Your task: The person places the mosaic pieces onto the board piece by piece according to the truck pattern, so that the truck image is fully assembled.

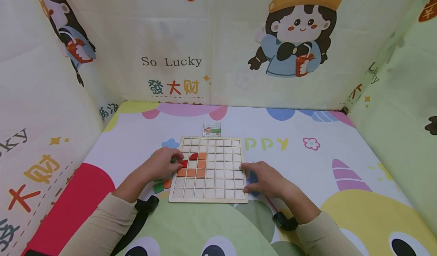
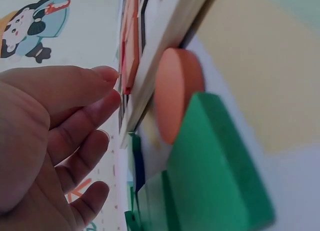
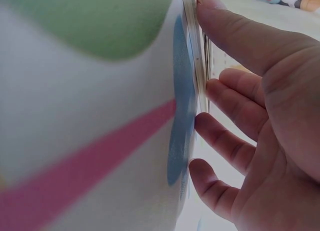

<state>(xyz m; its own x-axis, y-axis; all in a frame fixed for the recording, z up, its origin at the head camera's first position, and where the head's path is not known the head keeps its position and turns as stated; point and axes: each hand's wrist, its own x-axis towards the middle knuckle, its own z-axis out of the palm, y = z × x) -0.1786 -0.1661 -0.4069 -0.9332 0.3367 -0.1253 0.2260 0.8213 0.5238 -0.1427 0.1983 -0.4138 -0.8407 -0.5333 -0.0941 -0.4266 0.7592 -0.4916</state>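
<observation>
A wooden grid board [image 1: 218, 195] lies flat on the table, with several orange square pieces [image 1: 191, 173] and a red quarter-round piece [image 1: 194, 156] set in its left cells. At the left edge, my left hand [image 1: 164, 163] pinches a second red piece [image 1: 184, 164] between thumb and index finger, low over a cell. In the left wrist view the fingertips [image 2: 111, 75] come right up to the red edge, the other fingers loosely bent. My right hand [image 1: 264, 178] rests against the board's right edge, thumb and fingers extended; the right wrist view shows its thumb [image 3: 210, 2] at the rim.
Left of the board lie a green block [image 1: 158, 188] and a rounded orange piece [image 1: 167, 183]; more green pieces [image 2: 145, 206] show in the left wrist view. A small picture card [image 1: 212, 129] lies behind the board. Printed cloth walls [image 1: 225, 40] enclose the table.
</observation>
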